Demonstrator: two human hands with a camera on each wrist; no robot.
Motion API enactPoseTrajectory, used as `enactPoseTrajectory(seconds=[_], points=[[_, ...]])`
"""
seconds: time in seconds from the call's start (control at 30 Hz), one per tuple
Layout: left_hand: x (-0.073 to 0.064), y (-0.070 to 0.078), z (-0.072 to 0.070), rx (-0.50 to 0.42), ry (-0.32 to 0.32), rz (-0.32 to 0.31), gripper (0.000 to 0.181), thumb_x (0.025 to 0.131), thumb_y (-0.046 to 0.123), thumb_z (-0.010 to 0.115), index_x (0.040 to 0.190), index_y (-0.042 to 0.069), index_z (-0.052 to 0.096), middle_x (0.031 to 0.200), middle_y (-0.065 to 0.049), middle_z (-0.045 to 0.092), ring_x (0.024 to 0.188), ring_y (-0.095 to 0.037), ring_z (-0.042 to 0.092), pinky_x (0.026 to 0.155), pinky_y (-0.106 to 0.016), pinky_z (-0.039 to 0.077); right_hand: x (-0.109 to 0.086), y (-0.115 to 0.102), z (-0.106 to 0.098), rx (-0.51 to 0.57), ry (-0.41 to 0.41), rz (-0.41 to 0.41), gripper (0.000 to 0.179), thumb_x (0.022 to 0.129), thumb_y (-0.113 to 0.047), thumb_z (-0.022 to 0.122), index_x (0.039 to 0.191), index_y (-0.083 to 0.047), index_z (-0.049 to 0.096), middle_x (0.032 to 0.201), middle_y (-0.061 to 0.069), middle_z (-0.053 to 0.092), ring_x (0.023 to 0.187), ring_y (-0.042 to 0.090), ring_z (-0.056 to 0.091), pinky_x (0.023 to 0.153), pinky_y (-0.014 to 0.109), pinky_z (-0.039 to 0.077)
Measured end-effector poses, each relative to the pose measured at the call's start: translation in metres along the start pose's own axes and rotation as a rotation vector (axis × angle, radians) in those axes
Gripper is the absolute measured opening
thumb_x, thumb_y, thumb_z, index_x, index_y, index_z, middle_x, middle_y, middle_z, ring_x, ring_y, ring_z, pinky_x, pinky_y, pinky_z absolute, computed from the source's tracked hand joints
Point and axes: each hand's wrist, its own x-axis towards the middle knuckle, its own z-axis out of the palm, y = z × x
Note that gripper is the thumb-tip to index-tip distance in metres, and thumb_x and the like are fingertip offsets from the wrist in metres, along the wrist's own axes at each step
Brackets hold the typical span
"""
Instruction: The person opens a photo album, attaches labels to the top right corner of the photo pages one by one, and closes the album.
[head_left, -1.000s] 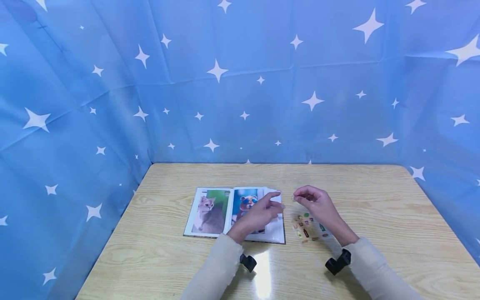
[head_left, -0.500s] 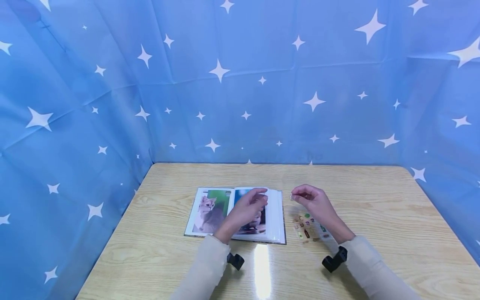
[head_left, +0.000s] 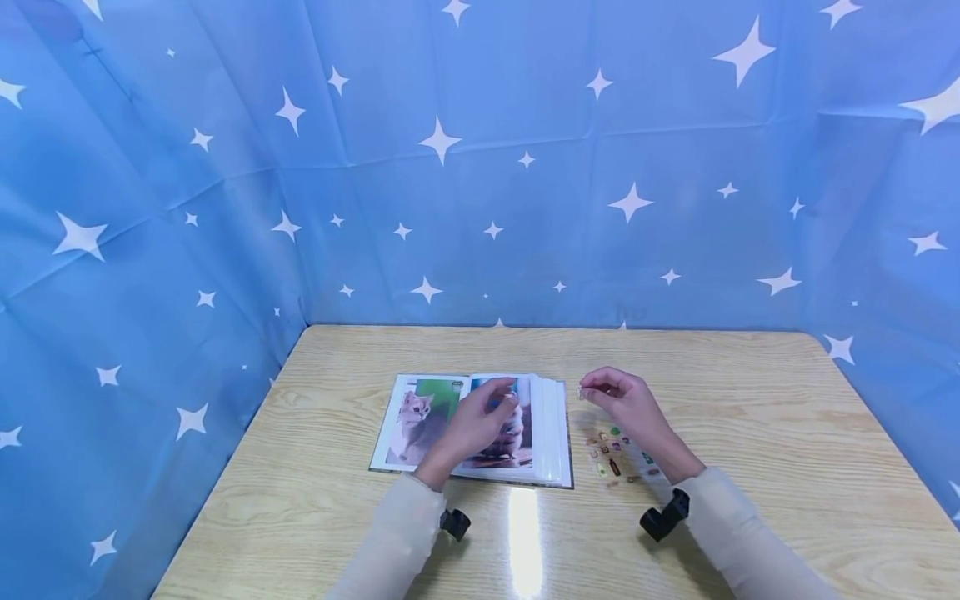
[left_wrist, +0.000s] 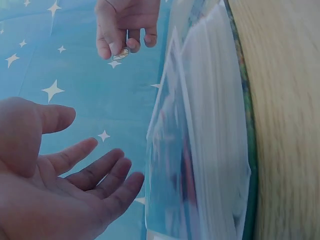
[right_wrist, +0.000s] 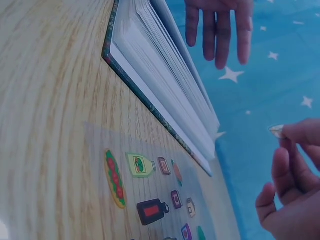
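Observation:
My right hand (head_left: 630,407) pinches a small clear-edged sticker (right_wrist: 276,131) between thumb and forefinger, raised just beyond the right edge of an open photo album (head_left: 555,425). Over the album's right page, my left hand (head_left: 474,423) hovers with its fingers spread and loosely bent, holding nothing. It partly covers the right-hand animal photo (head_left: 517,446). On the left page a cat photo (head_left: 420,429) shows fully. A transparent sticker sheet (right_wrist: 150,185) with bottles and other food pictures lies on the table, below my right hand.
The wooden table (head_left: 300,467) reaches back to a blue star-patterned cloth (head_left: 525,200), which also hangs at both sides. A black wrist camera (head_left: 663,517) sits on the right sleeve, another (head_left: 455,523) on the left.
My left hand has drawn left across the right page, showing more of the page's right side. My right hand has drifted slightly left, still pinching the sticker.

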Motion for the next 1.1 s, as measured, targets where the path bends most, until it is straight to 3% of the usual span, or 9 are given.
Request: enactPoseTrajectory(seconds=[0.23, 0.43, 0.67, 0.87, 1.1], points=[[-0.005, -0.005, -0.005, 0.132, -0.006, 0.068, 0.048, 0.102, 0.026, 0.057, 0.145, 0.008, 0.048, 0.146, -0.014, 0.051, 0.135, -0.034, 0.047, 0.111, -0.051, 0.038, 0.001, 0.001, 0.004, 0.024, -0.011, -0.022, 0.02, 0.098, -0.014, 0.064, 0.11, 0.002, 0.066, 0.109, 0.021, 0.067, 0.097, 0.021, 0.066, 0.086, 0.037, 0.055], [-0.005, -0.012, -0.006, 0.276, -0.066, 0.117, 0.051, 0.1, 0.024, 0.058, 0.147, 0.005, 0.045, 0.15, -0.016, 0.045, 0.142, -0.033, 0.038, 0.116, -0.049, 0.032, 0.005, 0.002, 0.009, 0.025, -0.01, -0.01, 0.022, 0.097, -0.011, 0.063, 0.111, 0.006, 0.065, 0.108, 0.021, 0.067, 0.098, 0.029, 0.065, 0.085, 0.039, 0.055], [-0.01, -0.014, -0.005, 0.375, -0.179, 0.095, 0.061, 0.1, 0.029, 0.056, 0.153, 0.008, 0.037, 0.162, -0.02, 0.02, 0.152, -0.038, 0.01, 0.12, -0.056, 0.016, 0.009, 0.004, 0.016, 0.008, -0.008, 0.0, 0.017, 0.096, -0.009, 0.064, 0.108, 0.002, 0.067, 0.105, 0.017, 0.069, 0.097, 0.034, 0.064, 0.082, 0.034, 0.055], [-0.01, -0.019, 0.001, 0.528, -0.249, 0.104, 0.068, 0.098, 0.039, 0.056, 0.156, 0.013, 0.032, 0.163, -0.023, 0.012, 0.15, -0.045, 0.004, 0.12, -0.06, 0.009, 0.012, 0.003, 0.021, 0.025, -0.019, 0.011, 0.017, 0.096, -0.009, 0.064, 0.109, 0.001, 0.067, 0.105, 0.017, 0.069, 0.096, 0.036, 0.063, 0.08, 0.034, 0.054], [-0.012, -0.019, 0.005, 0.615, -0.299, 0.059, 0.069, 0.099, 0.047, 0.053, 0.158, 0.022, 0.027, 0.165, -0.018, 0.003, 0.151, -0.04, -0.003, 0.121, -0.056, 0.002, 0.021, 0.006, 0.028, 0.037, -0.045, 0.054, 0.021, 0.097, -0.014, 0.063, 0.113, 0.0, 0.067, 0.109, 0.013, 0.069, 0.098, 0.027, 0.063, 0.082, 0.032, 0.054]])
